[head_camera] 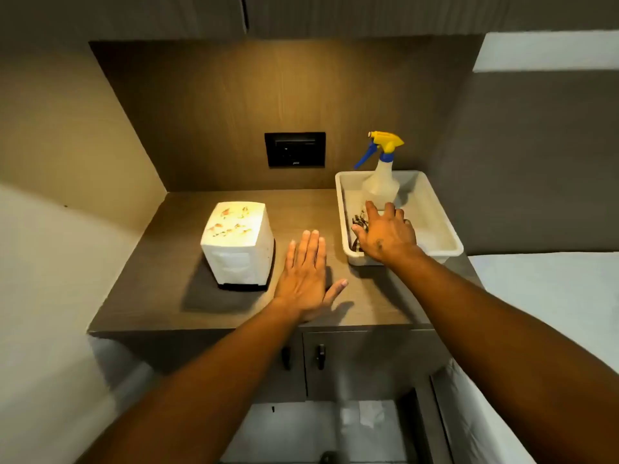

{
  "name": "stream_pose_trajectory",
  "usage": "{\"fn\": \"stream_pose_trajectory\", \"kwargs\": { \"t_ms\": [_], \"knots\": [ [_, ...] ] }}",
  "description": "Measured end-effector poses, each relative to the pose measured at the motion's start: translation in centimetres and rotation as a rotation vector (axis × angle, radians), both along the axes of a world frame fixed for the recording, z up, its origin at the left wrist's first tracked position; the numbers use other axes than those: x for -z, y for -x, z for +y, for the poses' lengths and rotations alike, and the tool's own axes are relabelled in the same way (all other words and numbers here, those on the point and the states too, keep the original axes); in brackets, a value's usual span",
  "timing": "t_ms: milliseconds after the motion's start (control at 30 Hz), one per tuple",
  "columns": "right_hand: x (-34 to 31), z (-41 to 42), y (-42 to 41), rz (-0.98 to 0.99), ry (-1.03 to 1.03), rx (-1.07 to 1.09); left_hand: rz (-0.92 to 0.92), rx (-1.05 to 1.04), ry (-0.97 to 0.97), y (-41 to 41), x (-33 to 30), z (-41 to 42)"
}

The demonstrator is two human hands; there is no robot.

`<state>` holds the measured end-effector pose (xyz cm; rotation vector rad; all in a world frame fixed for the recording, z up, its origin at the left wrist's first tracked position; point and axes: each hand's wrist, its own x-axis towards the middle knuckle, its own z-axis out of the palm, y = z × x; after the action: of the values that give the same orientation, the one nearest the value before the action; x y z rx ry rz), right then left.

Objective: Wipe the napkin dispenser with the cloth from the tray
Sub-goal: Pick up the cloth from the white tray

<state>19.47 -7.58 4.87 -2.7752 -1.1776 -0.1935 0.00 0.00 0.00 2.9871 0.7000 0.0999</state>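
Note:
A white napkin dispenser [238, 242] with a flowered top and a dark base stands on the left part of the wooden counter. At the right sits a white tray [442, 226] holding a dark patterned cloth [359, 220]. Most of that cloth is hidden under my right hand [385, 232], which is inside the tray with its fingers spread over the cloth and not closed around it. My left hand [306, 276] lies flat on the counter, palm down with fingers apart, between the dispenser and the tray.
A spray bottle [382, 175] with a yellow and blue trigger stands at the back of the tray. A black wall socket [294, 149] is on the back panel. Cabinet doors with dark handles [321, 356] sit below the counter edge. A white bed surface [549, 296] lies to the right.

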Motion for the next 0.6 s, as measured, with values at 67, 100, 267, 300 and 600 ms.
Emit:
{"fn": "stream_pose_trajectory", "kwargs": {
  "t_ms": [67,100,267,300,600],
  "knots": [
    [0.1,1.6,-1.2,0.099,0.115,-0.002,0.064,-0.015,0.068,-1.0,0.8,0.4],
    [0.2,2.3,-1.7,0.139,0.168,-0.002,0.092,-0.030,0.097,-1.4,1.2,0.7],
    [1.8,4.3,-2.8,0.288,0.305,-0.035,0.094,-0.041,0.202,-2.7,2.4,1.3],
    [2.2,4.5,-3.0,0.288,0.314,-0.028,0.092,-0.050,0.209,-2.8,2.5,1.5],
    [2.5,4.9,-3.7,0.425,0.161,0.067,0.164,-0.046,0.200,-3.3,1.9,2.0]
  ]
}}
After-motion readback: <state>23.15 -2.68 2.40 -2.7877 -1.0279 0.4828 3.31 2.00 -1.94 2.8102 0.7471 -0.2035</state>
